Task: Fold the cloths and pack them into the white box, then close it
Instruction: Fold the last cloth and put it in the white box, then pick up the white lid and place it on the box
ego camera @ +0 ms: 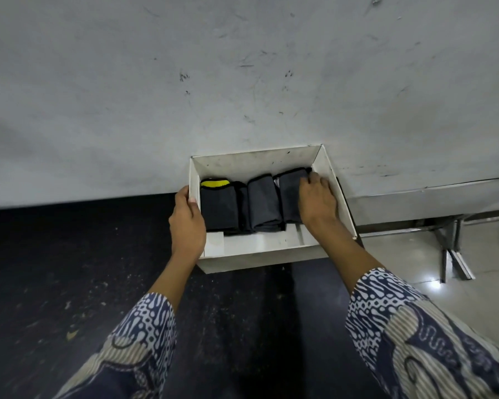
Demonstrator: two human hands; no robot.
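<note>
Patterned sleeves (144,338) nearest, both forearms reaching forward to the white box (254,165) at the desk (242,67) near edge, partly overhanging it. Left hand (186,221) grips the box's left wall, fingers wrapped over the rim, steadying it. Folded dark cloths (262,203) sit side by side inside, the leftmost with a yellow band (215,183). Right hand (317,200) lies palm-down on the rightmost cloth, fingers curled against its far end, tucking it. Step: packing, nearly done. Next: withdraw hands, close box; no lid visible.

Matt white cardboard box (274,256) (scuffed inside) holds dark folded cloths (264,205); the grey surface (242,82) looks scratched, the floor tiles (487,254) glossy.
</note>
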